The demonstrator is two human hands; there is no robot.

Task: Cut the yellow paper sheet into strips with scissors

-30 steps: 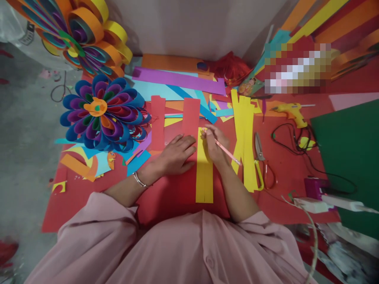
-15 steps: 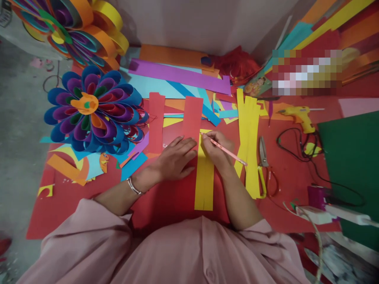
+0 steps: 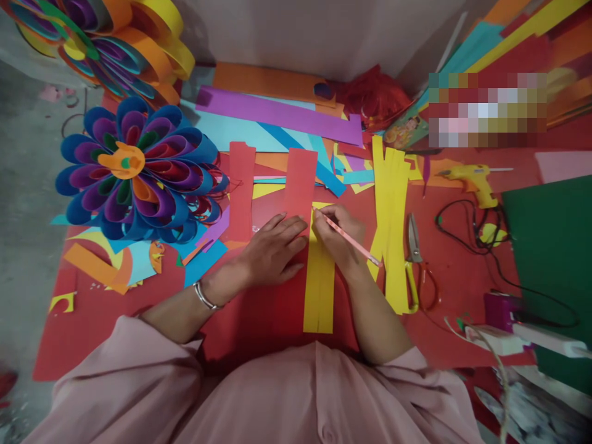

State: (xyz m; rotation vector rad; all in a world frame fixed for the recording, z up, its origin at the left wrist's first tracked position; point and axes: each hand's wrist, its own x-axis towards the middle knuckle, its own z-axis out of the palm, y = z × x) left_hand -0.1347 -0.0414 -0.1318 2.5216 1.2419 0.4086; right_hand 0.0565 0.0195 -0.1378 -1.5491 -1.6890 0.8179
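My right hand [image 3: 340, 237] is closed round a pink pencil [image 3: 354, 239], its tip at the upper left edge of a yellow paper strip [image 3: 319, 290]. A line runs lengthwise down that strip. Fingers stretched out, my left hand [image 3: 275, 250] lies flat over the lower end of a red paper strip [image 3: 301, 176], whose right edge meets the yellow strip. Another red strip [image 3: 241, 191] lies further left. To the right of my right hand is a bunch of long yellow strips [image 3: 392, 228], with scissors [image 3: 414, 246] beside them.
A looped-paper flower [image 3: 139, 166] covers the table's left side, with another [image 3: 115, 49] behind it. Coloured sheets and offcuts [image 3: 277, 114] lie along the back. At right are a yellow glue gun [image 3: 476, 179], its black cord, a power strip [image 3: 497, 339] and a green board [image 3: 546, 228].
The view has shifted slightly. Both hands stay nearly in place, the left flat on the red strip and the right holding the pencil at the yellow strip's top.
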